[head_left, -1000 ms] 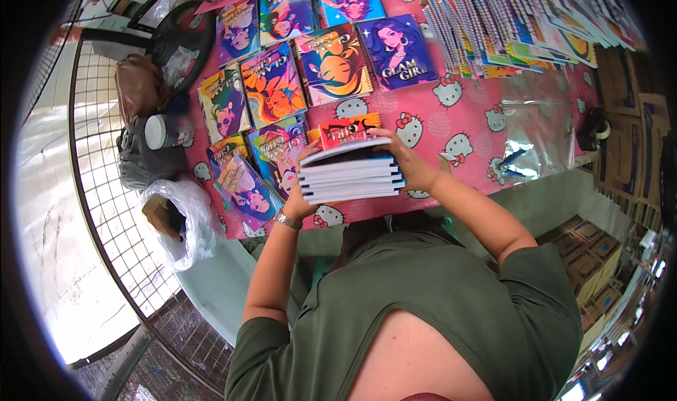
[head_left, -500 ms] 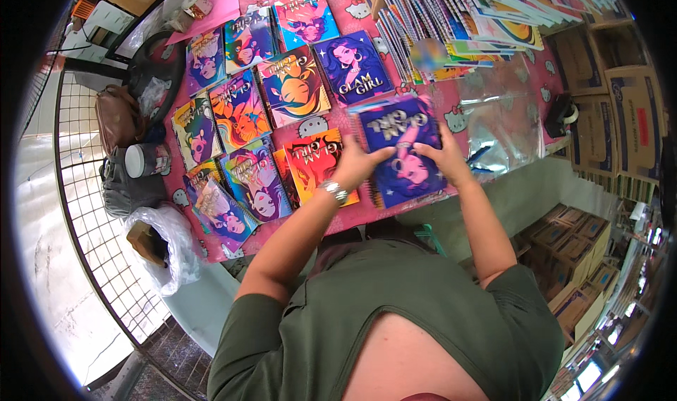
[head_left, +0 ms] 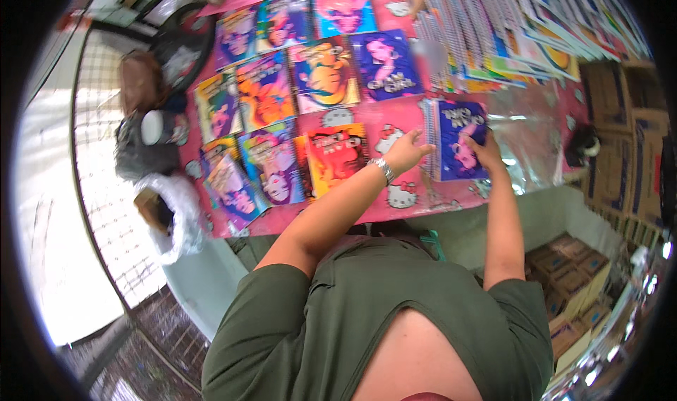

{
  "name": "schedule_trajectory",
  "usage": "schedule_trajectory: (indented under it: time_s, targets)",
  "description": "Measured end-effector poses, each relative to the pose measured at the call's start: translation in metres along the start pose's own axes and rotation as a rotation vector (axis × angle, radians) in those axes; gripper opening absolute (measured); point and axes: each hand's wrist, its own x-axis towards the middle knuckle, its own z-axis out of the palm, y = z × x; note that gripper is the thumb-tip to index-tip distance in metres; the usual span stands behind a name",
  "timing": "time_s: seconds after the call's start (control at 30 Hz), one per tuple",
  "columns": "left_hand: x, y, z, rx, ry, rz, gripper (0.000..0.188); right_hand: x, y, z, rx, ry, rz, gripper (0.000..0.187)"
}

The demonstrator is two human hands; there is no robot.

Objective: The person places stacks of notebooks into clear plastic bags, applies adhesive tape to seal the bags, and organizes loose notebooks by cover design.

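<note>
A spiral-bound notebook with a dark blue and purple illustrated cover (head_left: pixel 457 167) lies near the table's front edge, its printed figure upside down to me. My right hand (head_left: pixel 486 154) grips its right edge, thumb on top of the cover. Just off its spiral side is my left hand (head_left: pixel 409 153), fingers apart and holding nothing. A red and orange notebook (head_left: pixel 342 158) rests left of that hand. Farther back lies another blue-purple notebook (head_left: pixel 388 66), facing the opposite way. Several more colourful notebooks (head_left: pixel 264 94) are laid out in rows on the left, some overlapping.
The table has a pink patterned cover (head_left: pixel 338 119). A long row of stacked spiral notebooks (head_left: pixel 493 27) fills the back right. Clear plastic (head_left: pixel 525 136) lies to the right. Along the left stand a jar (head_left: pixel 162 128), bags and a plastic-lined bin (head_left: pixel 173 217). Cardboard boxes (head_left: pixel 610 158) are at right.
The blue-purple notebook has moved right and now lies by the clear plastic. My left hand has let go of it; my right still holds its edge. The whole view has shifted slightly.
</note>
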Motion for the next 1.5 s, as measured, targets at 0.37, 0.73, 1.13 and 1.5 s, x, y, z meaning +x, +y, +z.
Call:
schedule_trajectory:
  time_s: [0.37, 0.73, 1.13, 1.5]
  targets:
    - [-0.236, -0.254, -0.277, 0.315, 1.406, -0.754, 0.068, -0.065, -0.166, 0.072, -0.148, 0.299, -0.768, 0.046]
    - [-0.282, -0.082, -0.284, -0.794, 0.65, 0.076, 0.042, -0.144, -0.344, 0.291, 0.394, -0.946, -0.438, 0.084]
    - [-0.221, -0.226, -0.38, -0.161, 0.814, -0.275, 0.047, 0.057, -0.27, 0.069, -0.227, -0.081, -0.386, 0.087]
    - [-0.2, -0.262, -0.415, 0.32, 0.859, -0.525, 0.075, 0.075, -0.215, 0.137, -0.689, -0.103, -0.121, 0.098]
